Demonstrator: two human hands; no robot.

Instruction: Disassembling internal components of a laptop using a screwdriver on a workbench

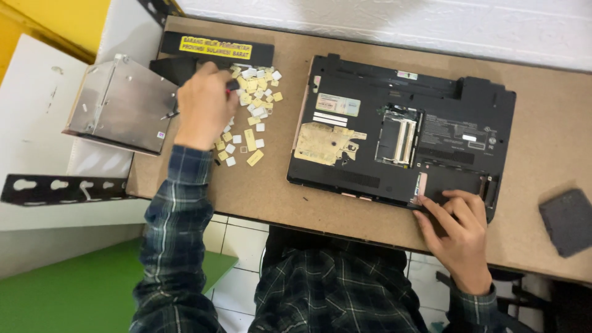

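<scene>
Black plastic fills the middle of the brown board table [271, 185]: a laptop [401, 139] lies upside down, its underside up, with 1 small hatch open over the memory slots near the centre. The right hand [459, 231] rests at the laptop's near right corner, fingers spread and loosely extended, fingertips [425, 200] pressing on the edge of an open bay; it grips nothing. The left hand [203, 105] reaches out to the far left of the table, knuckles up, fingers curled closed around a thin tool with a red handle [230, 86], whose metal tip pokes out just beside the hand's left side. Just beside that hand lies a scatter of small white and yellow key caps [253, 108], some touching it. A silver metal drive case [120, 105] overhangs the table's left edge, close to the left hand. A long black bar with a yellow label [216, 46] lies beyond the hand. A dark grey pad [568, 221] sits well apart at the right edge.
</scene>
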